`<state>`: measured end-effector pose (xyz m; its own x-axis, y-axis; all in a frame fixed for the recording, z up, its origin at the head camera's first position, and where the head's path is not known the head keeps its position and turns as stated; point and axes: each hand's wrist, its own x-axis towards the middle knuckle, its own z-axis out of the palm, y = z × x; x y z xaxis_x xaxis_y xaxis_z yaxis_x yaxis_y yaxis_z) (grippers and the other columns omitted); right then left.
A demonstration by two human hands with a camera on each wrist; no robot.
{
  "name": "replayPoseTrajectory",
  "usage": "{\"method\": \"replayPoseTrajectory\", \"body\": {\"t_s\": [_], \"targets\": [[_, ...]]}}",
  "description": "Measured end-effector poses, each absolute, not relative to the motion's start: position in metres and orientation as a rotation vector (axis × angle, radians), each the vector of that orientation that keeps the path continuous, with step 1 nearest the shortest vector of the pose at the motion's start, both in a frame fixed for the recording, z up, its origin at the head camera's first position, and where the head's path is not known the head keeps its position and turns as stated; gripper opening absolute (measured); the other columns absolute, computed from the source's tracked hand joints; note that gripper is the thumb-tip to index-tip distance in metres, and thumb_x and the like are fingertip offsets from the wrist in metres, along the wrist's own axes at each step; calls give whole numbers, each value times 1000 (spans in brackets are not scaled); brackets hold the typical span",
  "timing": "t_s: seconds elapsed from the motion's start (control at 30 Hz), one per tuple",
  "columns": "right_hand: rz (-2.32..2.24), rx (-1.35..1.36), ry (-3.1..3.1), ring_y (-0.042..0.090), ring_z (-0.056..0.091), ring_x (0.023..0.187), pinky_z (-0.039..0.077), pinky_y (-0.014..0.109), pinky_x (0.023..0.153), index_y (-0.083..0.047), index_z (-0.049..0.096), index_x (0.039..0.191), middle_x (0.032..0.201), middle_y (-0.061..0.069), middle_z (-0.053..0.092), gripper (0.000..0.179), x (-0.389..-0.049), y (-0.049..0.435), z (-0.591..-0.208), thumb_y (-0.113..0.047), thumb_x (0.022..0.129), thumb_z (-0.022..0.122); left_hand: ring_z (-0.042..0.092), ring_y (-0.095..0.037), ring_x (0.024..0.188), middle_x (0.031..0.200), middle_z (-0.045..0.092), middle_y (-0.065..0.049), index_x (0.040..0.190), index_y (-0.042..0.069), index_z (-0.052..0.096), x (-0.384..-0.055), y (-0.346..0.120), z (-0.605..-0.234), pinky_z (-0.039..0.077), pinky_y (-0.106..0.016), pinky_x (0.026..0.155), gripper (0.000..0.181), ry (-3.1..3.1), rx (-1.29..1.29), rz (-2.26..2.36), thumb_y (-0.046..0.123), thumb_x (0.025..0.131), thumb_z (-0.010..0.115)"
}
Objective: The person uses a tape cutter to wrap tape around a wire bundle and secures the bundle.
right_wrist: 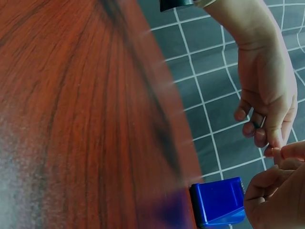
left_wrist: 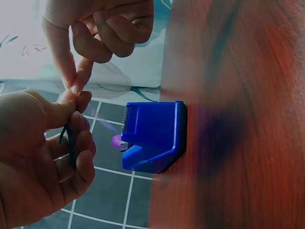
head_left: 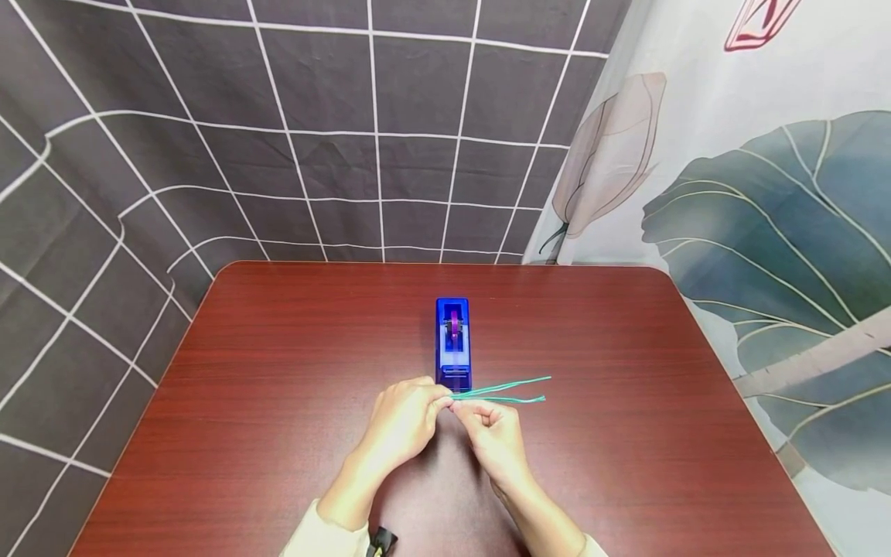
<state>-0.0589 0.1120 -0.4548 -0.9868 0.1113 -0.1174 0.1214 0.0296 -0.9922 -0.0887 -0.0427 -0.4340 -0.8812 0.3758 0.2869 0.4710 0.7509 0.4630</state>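
Observation:
Thin green cords (head_left: 508,384) extend rightward from where both hands meet, just in front of a blue tape dispenser (head_left: 454,360). My left hand (head_left: 404,422) pinches the cords between thumb and fingers. A short dark end of the cord (left_wrist: 71,145) lies across its curled fingers in the left wrist view. Thumb and index finger of my right hand (head_left: 501,445) pinch at the same spot, right against the left fingertips. What lies between the tips is mostly hidden. A purple roll (head_left: 455,329) sits inside the dispenser, and its toothed edge faces the hands.
The reddish-brown wooden table (head_left: 292,348) has rounded far corners. Behind it hangs a dark grey curtain (head_left: 418,166) with white grid lines. A white leaf-patterned curtain (head_left: 612,232) hangs at the right. A black object (head_left: 381,541) shows by the left sleeve.

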Motion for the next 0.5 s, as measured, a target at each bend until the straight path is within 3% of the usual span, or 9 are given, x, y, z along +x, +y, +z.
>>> {"method": "replayPoseTrajectory", "body": {"t_s": [0.27, 0.5], "targets": [[-2126, 186, 2346, -1, 31, 48, 23, 16, 45, 5, 78, 92, 52, -9, 44, 10, -58, 112, -460, -3, 90, 72, 70, -21, 77, 81, 71, 6, 85, 20, 77, -89, -43, -436, 52, -40, 60, 9, -2807, -682, -781, 21, 93, 72], [-2083, 127, 2403, 0, 39, 51, 31, 18, 49, 1, 79, 88, 56, 0, 58, 7, -57, 112, -460, -2, 89, 72, 71, -22, 81, 85, 74, 6, 83, 19, 76, -88, -46, -434, 53, -41, 61, 11, -2853, -700, -779, 20, 93, 71]]}}
